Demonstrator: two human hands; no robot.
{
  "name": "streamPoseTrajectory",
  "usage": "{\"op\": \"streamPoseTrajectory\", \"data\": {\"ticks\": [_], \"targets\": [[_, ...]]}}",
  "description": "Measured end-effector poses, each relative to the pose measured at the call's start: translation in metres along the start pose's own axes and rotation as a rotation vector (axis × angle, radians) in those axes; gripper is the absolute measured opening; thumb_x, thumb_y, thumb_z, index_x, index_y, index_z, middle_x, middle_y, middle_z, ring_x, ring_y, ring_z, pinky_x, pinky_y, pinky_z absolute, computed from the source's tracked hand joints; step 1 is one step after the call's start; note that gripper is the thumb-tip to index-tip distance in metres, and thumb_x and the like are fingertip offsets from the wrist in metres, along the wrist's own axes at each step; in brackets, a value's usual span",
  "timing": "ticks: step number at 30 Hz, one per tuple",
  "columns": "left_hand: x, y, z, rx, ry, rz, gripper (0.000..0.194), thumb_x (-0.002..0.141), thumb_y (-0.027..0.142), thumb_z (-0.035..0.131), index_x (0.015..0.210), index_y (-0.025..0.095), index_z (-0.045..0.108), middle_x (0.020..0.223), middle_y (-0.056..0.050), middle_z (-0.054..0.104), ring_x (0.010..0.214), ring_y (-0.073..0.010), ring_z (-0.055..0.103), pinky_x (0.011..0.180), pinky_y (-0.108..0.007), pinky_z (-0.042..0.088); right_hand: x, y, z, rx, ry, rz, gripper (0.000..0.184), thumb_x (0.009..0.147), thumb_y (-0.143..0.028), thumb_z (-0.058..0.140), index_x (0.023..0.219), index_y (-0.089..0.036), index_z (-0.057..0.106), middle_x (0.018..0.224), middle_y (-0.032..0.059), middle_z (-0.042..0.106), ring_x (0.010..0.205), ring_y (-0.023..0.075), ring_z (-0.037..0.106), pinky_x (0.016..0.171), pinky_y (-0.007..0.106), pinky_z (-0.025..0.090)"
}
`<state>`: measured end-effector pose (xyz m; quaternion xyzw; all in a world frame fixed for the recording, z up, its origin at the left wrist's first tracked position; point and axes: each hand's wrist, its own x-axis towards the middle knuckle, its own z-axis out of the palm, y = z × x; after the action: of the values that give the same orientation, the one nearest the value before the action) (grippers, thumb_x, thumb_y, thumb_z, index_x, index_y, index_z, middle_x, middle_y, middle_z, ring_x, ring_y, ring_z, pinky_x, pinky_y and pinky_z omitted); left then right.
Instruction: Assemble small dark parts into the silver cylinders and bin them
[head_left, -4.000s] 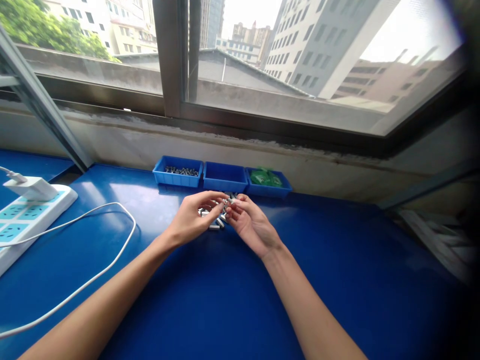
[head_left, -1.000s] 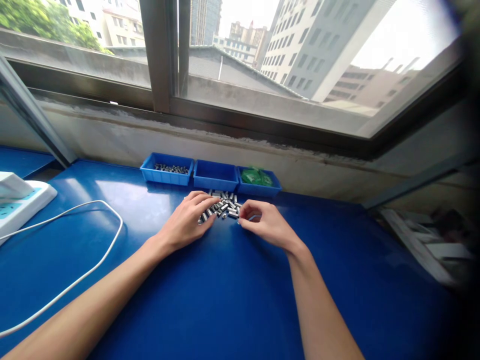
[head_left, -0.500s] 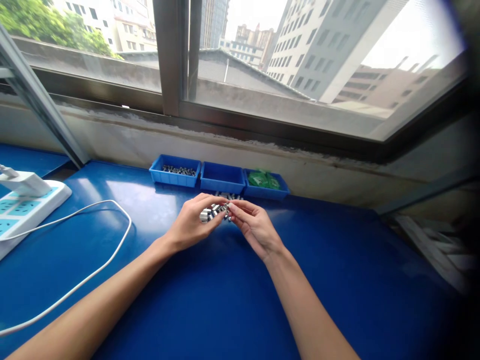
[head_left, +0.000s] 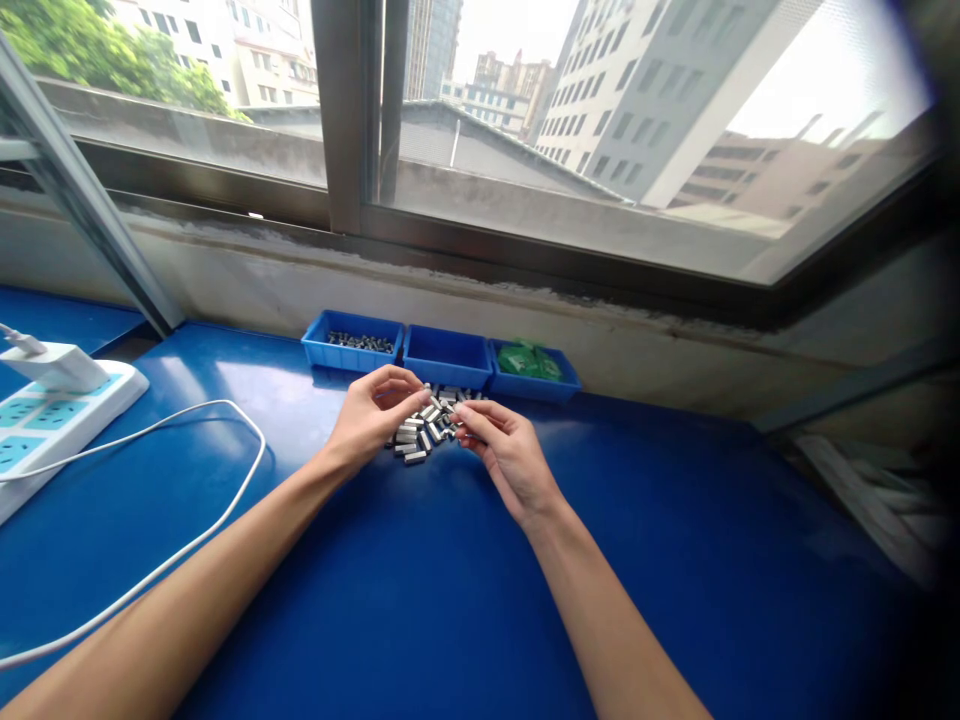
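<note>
A loose pile of short silver metal standoffs (head_left: 409, 437) lies on the blue table. My left hand (head_left: 370, 412) hovers over the pile's left side, its thumb and fingertips drawn together. Whatever may be between them is too small to make out. On the right side of the pile, my right hand (head_left: 506, 445) pinches a small metal piece (head_left: 456, 411) between thumb and index finger. That piece is partly covered by the fingertips, and part of the pile is hidden behind both hands.
Behind the pile stand three blue bins: the left bin (head_left: 352, 356) holds small metal parts, the middle bin (head_left: 448, 374) looks bare inside, the right bin (head_left: 568, 384) has green packets (head_left: 529, 360). A power strip (head_left: 124, 388) and white cable (head_left: 247, 478) lie left, below the window.
My left hand has moved left, apart from my right fingertips, uncovering more of the standoff pile. The right hand stays nearly in place, still pinching.
</note>
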<state>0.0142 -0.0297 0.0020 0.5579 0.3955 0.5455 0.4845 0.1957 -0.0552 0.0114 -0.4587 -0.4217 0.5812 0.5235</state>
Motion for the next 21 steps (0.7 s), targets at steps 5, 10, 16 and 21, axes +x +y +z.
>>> {"op": "streamPoseTrajectory", "data": {"ticks": [5, 10, 16, 21], "targets": [[0.023, -0.005, -0.026, -0.123, 0.265, 0.037, 0.041, 0.069, 0.037, 0.083, 0.099, 0.014, 0.067, 0.089, -0.008, 0.073, 0.086, -0.0232, 0.073, 0.087, -0.038, 0.058, 0.000, 0.000, -0.005, -0.372, 0.038, -0.165, 0.024, 0.078, -0.040, 0.074, 0.087, -0.018, 0.073, 0.083, 0.0048, 0.073, 0.071, 0.0164, 0.064, 0.065, 0.028, 0.048], [0.042, -0.020, -0.055, 0.038, 0.507, 0.092, 0.038, 0.064, 0.037, 0.084, 0.092, 0.013, 0.072, 0.094, -0.010, 0.073, 0.089, -0.0246, 0.072, 0.089, -0.041, 0.058, -0.003, -0.006, -0.015, -0.961, 0.102, -0.485, 0.012, 0.086, -0.029, 0.063, 0.085, -0.021, 0.071, 0.082, 0.0035, 0.071, 0.067, 0.0166, 0.061, 0.069, 0.031, 0.046], [0.045, -0.020, -0.056, 0.143, 0.514, 0.122, 0.041, 0.071, 0.035, 0.078, 0.106, 0.015, 0.073, 0.106, -0.012, 0.073, 0.102, -0.0264, 0.070, 0.096, -0.040, 0.056, -0.005, -0.007, -0.022, -1.159, 0.028, -0.524, 0.013, 0.088, -0.026, 0.059, 0.096, -0.023, 0.070, 0.095, 0.0061, 0.072, 0.076, 0.0197, 0.064, 0.072, 0.032, 0.047], [0.032, -0.013, -0.037, 0.152, 0.446, 0.083, 0.034, 0.079, 0.040, 0.072, 0.102, 0.015, 0.074, 0.104, -0.011, 0.075, 0.100, -0.0254, 0.072, 0.096, -0.038, 0.056, -0.005, -0.007, -0.026, -1.186, -0.071, -0.489, 0.018, 0.086, -0.022, 0.061, 0.101, -0.024, 0.070, 0.099, 0.0059, 0.071, 0.077, 0.0194, 0.064, 0.072, 0.031, 0.047]]}}
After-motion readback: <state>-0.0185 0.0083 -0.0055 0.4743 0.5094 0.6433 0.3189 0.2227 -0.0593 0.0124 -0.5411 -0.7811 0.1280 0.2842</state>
